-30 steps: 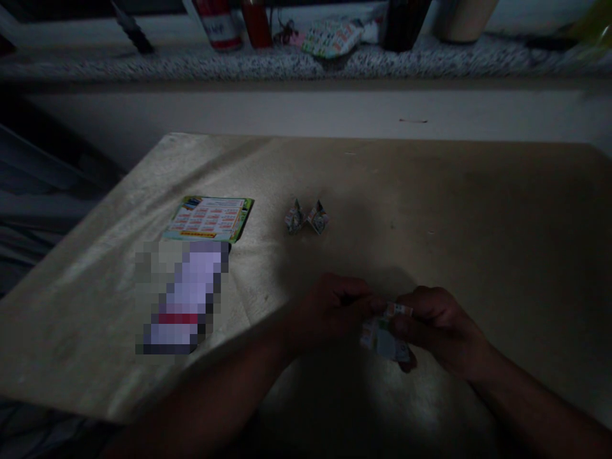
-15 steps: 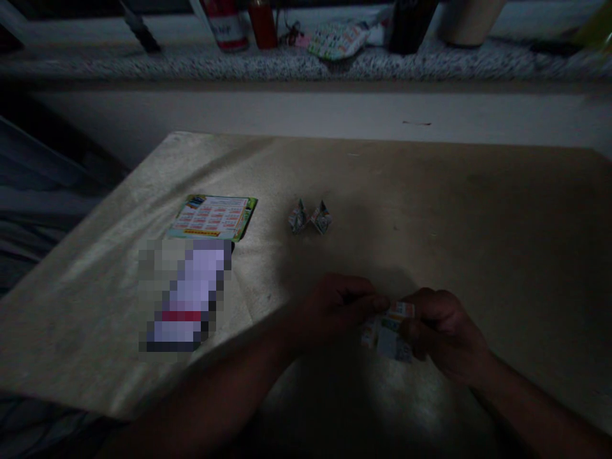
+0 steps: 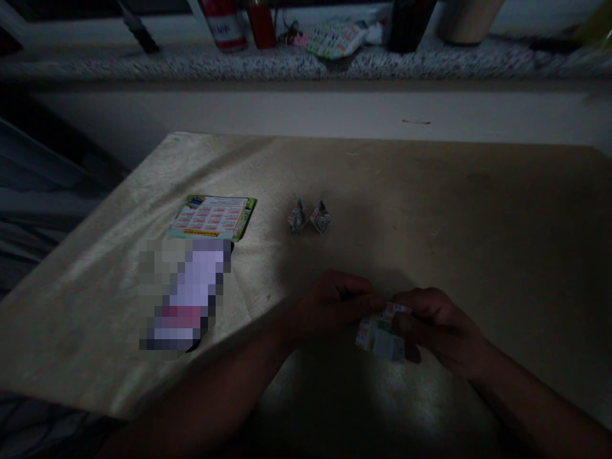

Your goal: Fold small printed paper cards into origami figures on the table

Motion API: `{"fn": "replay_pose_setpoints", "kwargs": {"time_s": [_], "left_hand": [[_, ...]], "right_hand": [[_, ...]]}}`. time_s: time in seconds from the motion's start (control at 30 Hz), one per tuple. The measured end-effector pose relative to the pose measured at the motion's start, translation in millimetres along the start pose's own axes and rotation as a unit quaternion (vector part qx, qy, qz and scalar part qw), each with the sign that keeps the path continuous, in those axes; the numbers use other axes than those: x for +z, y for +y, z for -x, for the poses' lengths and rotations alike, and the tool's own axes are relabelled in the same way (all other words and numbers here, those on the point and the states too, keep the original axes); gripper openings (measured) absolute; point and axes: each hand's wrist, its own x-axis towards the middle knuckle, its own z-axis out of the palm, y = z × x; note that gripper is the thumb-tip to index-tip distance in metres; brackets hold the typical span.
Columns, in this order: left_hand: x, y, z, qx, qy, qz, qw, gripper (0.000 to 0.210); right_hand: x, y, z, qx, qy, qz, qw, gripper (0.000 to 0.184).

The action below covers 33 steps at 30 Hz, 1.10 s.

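Observation:
A small piece of printed paper (image 3: 389,345), white with orange and green patches, is held between my two hands low over the table. My left hand (image 3: 337,298) pinches its upper left edge between thumb and fingers. On the right side, my right hand (image 3: 437,325) grips the paper, its thumb lying across the front. The light is dim, so the paper's folds are hard to make out. Two small folded paper shapes (image 3: 320,218) with pointed tips stand side by side farther back on the table.
A pixelated phone (image 3: 198,287) lies at the left on the pale table cover (image 3: 478,217), below a printed calendar card (image 3: 215,217). Behind the table, a speckled stone sill (image 3: 287,68) carries a red-and-white can (image 3: 224,29), a crumpled printed bag (image 3: 337,39) and dark containers.
The paper has shifted slightly left and turned a little, showing more of its left part. My right hand has moved slightly left with it. The left hand stays nearly in place.

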Motion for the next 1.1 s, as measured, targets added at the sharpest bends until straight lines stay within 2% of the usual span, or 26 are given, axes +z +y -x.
{"fn": "replay_pose_setpoints", "kwargs": {"time_s": [0.17,0.33,0.53,0.83,0.97,1.1], "left_hand": [[-2.6,1.9,3.1,0.031,0.041,-0.106,0.993,0.041],[-0.3,4.3,3.5,0.065,0.052,-0.175,0.981,0.04],[-1.3,4.1,4.0,0.071,0.053,-0.163,0.983,0.042],[-1.6,3.3,3.6,0.066,0.072,-0.144,0.985,0.04],[-1.8,2.9,2.9,0.086,0.09,-0.185,0.975,0.038],[1.1,3.6,2.5,0.135,0.126,-0.233,0.955,0.039]], "right_hand": [[-7.7,-5.9,1.0,-0.016,0.092,0.158,0.983,0.041],[-10.9,-7.9,3.5,-0.004,0.116,0.26,0.959,0.044],[-10.6,-9.7,3.0,0.01,0.094,0.187,0.978,0.043],[-9.6,-7.8,5.6,0.001,0.104,0.177,0.979,0.041],[-10.2,-5.3,5.3,-0.01,0.136,0.193,0.972,0.04],[-5.9,-4.9,3.5,-0.016,0.173,0.171,0.97,0.034]]}}
